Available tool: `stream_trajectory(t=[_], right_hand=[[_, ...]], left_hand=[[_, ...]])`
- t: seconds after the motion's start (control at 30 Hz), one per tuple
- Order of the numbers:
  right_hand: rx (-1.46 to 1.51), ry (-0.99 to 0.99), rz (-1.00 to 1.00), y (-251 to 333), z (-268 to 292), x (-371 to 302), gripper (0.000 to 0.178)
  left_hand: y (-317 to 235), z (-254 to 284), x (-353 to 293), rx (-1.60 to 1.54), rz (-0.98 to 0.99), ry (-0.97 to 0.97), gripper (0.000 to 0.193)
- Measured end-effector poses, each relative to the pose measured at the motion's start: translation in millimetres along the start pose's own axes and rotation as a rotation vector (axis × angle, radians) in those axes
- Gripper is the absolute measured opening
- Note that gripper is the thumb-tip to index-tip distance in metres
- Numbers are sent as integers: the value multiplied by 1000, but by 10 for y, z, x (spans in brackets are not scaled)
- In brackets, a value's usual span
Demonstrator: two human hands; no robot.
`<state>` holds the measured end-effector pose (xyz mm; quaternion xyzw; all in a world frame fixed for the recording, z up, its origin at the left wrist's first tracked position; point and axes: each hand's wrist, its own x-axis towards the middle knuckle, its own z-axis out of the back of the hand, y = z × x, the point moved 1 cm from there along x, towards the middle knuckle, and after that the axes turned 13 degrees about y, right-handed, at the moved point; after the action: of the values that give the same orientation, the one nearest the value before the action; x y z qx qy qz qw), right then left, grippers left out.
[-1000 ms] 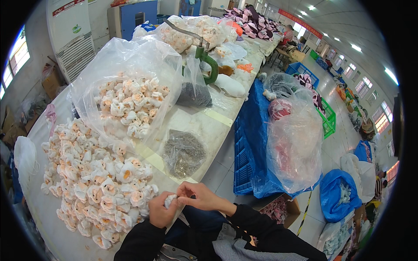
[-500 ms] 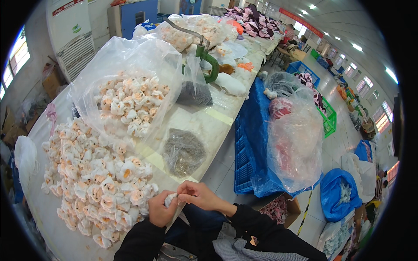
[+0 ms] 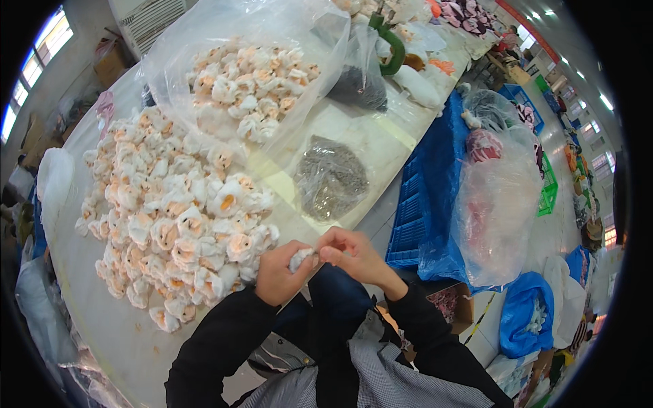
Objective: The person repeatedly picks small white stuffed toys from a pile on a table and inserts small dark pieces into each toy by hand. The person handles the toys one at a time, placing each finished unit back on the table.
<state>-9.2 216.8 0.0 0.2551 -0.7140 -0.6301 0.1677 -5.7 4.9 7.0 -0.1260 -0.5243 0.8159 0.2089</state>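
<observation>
At the table's near edge my left hand is closed round a small white plush piece. My right hand meets it from the right, thumb and fingertips pinched at the piece's edge. Whatever lies between those right fingertips is too small to make out. Beside my left hand spreads a big heap of small white-and-peach plush pieces, some with dark dots and an orange patch. Just beyond my hands lies a clear plastic bag of grey-brown bits.
Behind the heap, a large clear bag holds more plush pieces. A dark-filled bag and a green clamp are farther back. Right of the table stand blue crates under a bulky clear bag; a blue sack is on the floor.
The view has tilted downward, and the table and heap sit differently in it. Both hands stay together at the white piece, with only slight finger movement.
</observation>
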Motion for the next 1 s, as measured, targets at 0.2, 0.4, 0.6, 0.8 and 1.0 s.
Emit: stream_trajectory(t=[0.2, 0.4, 0.6, 0.8, 1.0], right_hand=[[-655, -359, 32, 419, 76, 179, 8], [-1258, -479, 199, 264, 347, 532, 10], [-1368, -491, 196, 127, 368, 717, 8], [-1377, -466, 205, 45, 436, 759, 7], [-1184, -484, 299, 68, 415, 686, 8]], left_hand=[[117, -28, 2, -16, -55, -132, 20], [53, 0, 6, -28, 19, -66, 19], [116, -46, 14, -39, -53, -109, 19], [99, -19, 0, -64, -11, -101, 18], [94, -3, 0, -112, -16, -98, 16]])
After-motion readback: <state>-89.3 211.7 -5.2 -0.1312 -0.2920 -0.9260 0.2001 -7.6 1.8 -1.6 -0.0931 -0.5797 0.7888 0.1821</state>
